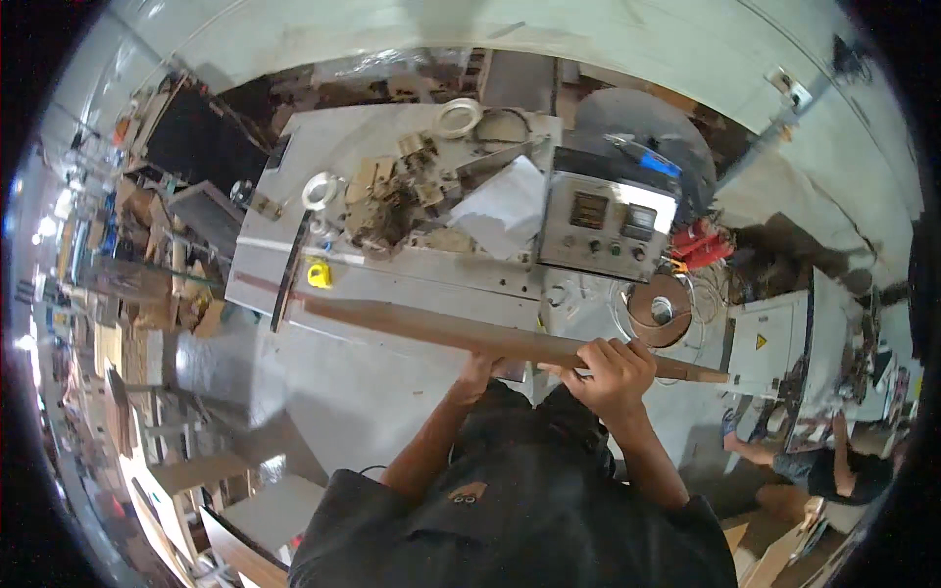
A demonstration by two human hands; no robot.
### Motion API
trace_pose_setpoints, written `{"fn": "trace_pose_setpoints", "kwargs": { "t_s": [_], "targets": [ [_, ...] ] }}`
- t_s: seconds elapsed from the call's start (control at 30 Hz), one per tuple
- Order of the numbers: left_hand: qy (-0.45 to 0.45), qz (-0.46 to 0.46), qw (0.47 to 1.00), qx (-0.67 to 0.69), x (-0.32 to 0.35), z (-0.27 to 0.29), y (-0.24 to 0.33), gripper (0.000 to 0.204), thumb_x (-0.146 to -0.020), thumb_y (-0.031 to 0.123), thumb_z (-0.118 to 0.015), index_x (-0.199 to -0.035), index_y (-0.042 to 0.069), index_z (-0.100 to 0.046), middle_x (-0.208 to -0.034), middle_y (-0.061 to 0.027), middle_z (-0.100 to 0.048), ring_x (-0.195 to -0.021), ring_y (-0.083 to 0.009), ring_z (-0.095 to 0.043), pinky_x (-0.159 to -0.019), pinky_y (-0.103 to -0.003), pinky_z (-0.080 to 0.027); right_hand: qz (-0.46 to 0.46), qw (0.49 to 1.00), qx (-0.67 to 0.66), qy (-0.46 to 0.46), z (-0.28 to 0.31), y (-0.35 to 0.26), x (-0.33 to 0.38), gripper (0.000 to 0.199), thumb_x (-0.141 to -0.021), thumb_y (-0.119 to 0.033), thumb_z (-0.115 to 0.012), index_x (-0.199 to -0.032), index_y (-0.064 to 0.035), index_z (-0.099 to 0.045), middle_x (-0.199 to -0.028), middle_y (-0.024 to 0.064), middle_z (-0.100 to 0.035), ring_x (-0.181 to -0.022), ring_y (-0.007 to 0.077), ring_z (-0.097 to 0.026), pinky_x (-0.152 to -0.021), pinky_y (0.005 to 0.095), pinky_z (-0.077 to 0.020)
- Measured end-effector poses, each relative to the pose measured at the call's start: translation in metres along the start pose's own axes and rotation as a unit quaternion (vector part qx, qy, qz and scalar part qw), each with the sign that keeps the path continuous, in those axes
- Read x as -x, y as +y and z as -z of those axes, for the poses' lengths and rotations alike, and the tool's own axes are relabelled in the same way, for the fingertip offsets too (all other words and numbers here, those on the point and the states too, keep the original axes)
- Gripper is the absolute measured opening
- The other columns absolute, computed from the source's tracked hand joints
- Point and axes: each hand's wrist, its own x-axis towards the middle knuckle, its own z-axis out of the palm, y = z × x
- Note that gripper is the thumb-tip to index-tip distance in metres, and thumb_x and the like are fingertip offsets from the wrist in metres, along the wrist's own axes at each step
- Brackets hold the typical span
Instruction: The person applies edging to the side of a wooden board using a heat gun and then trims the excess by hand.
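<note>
Holding the board: the person's two hands support a long wooden board, which lies crosswise in front of the torso, between the body and the counter.
Right hand: this hand is closed over the board right of its middle, fingers curled across the upper face and thumb on the near side, pinching the wood.
Left hand: this hand meets the board's near edge from below; its fingers are largely hidden, so whether they are spread or pressed together cannot be told.
Board ends: the left end lies near a yellow tape measure and a dark straight bar; the right end points toward a pale cabinet.
Counter, middle: a brownish mechanism stands beside a white sheet.
Counter, right: a metal control box bears knobs and two display windows; a brown coil lies just below it.
Right margin: another person is seated, well apart from the board.
</note>
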Motion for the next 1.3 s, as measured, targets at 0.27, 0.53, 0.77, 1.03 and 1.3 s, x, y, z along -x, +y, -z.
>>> {"fn": "trace_pose_setpoints", "kwargs": {
  "t_s": [0.27, 0.53, 0.77, 1.03, 1.3],
  "targets": [
    [-0.050, -0.009, 0.994, 0.097, 0.018, 0.087, 0.038, 0.047, -0.111, 0.031, -0.062, -0.147, 0.001, -0.058, -0.143, -0.0142, -0.065, -0.132, -0.0288, -0.062, -0.113, -0.048, -0.050, -0.006, 0.999, 0.022, -0.026, -0.070, -0.057, -0.033, 0.056, -0.077, -0.054, -0.094, -0.065, -0.0120, -0.057, -0.060, -0.0015, -0.058, -0.056, 0.0201, -0.060, -0.058, 0.0352, -0.0402],
    [-0.152, 0.060, 0.962, -0.218, 0.022, 0.047, 0.147, 0.022, -0.102, 0.005, -0.065, -0.122, 0.003, -0.073, -0.112, -0.0092, -0.075, -0.092, -0.0175, -0.069, -0.081, -0.035, -0.059, -0.038, 0.995, 0.051, -0.083, -0.098, -0.095, -0.042, 0.037, -0.082, -0.056, -0.083, -0.082, -0.0223, -0.070, -0.079, -0.0043, -0.067, -0.074, 0.0184, -0.068, -0.071, 0.0373, -0.0504],
    [-0.273, -0.288, 0.869, -0.297, 0.089, -0.030, 0.334, 0.031, -0.084, 0.025, -0.091, -0.111, 0.012, -0.081, -0.104, -0.0076, -0.081, -0.099, -0.0316, -0.076, -0.091, -0.047, -0.057, -0.106, 0.984, 0.019, -0.142, -0.084, -0.084, -0.043, 0.039, -0.086, -0.050, -0.081, -0.105, -0.0183, -0.071, -0.104, 0.0033, -0.072, -0.105, 0.0258, -0.071, -0.101, 0.0457, -0.0529],
    [-0.051, -0.350, 0.582, -0.732, 0.012, -0.030, 0.329, 0.061, -0.081, 0.046, -0.091, -0.124, 0.006, -0.073, -0.116, -0.0141, -0.075, -0.109, -0.0377, -0.071, -0.109, -0.054, -0.051, -0.219, 0.941, 0.207, -0.152, 0.005, 0.001, 0.021, 0.064, -0.094, -0.047, -0.079, -0.148, -0.0180, -0.062, -0.153, 0.0153, -0.056, -0.145, 0.0392, -0.049, -0.123, 0.0606, -0.0327],
    [-0.014, -0.328, 0.613, -0.718, 0.010, -0.034, 0.325, 0.027, -0.074, 0.027, -0.092, -0.088, 0.013, -0.074, -0.087, -0.0037, -0.076, -0.088, -0.0283, -0.073, -0.086, -0.043, -0.056, -0.281, 0.956, -0.020, -0.079, 0.039, 0.038, 0.027, 0.049, -0.092, -0.049, -0.083, -0.131, -0.0191, -0.077, -0.142, 0.0101, -0.065, -0.142, 0.0361, -0.052, -0.120, 0.0544, -0.0380]
  ]
}}
